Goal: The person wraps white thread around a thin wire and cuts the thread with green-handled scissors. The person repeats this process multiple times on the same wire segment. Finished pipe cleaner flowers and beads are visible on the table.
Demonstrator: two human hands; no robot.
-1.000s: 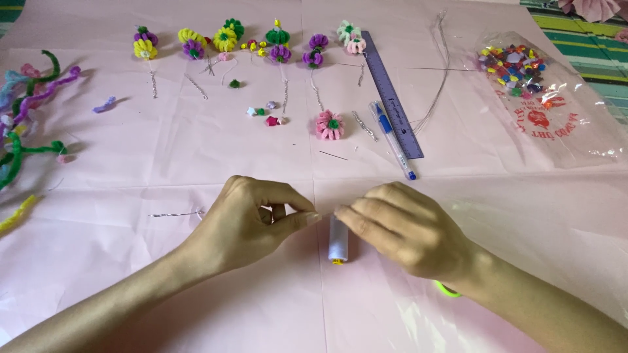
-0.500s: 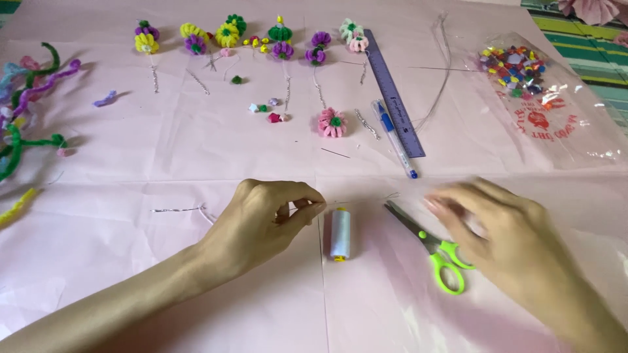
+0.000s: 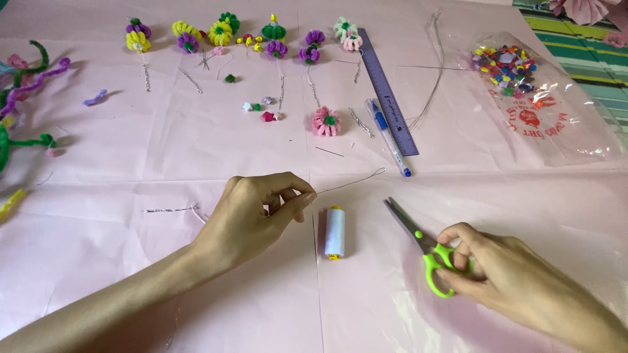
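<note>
Right hand (image 3: pixel 517 281) now grips green-handled scissors (image 3: pixel 425 245), blades pointing toward thin silver wire (image 3: pixel 353 182) pinched in left-hand fingers (image 3: pixel 297 199).

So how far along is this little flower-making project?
A row of finished bead flowers lies along the table's far edge, and one pink flower sits apart. The left hand pinches a thin wire between its fingers; the right hand grips the green-handled scissors beside the thread spool. A bag of loose beads looks unused, so more probably remain.
</note>
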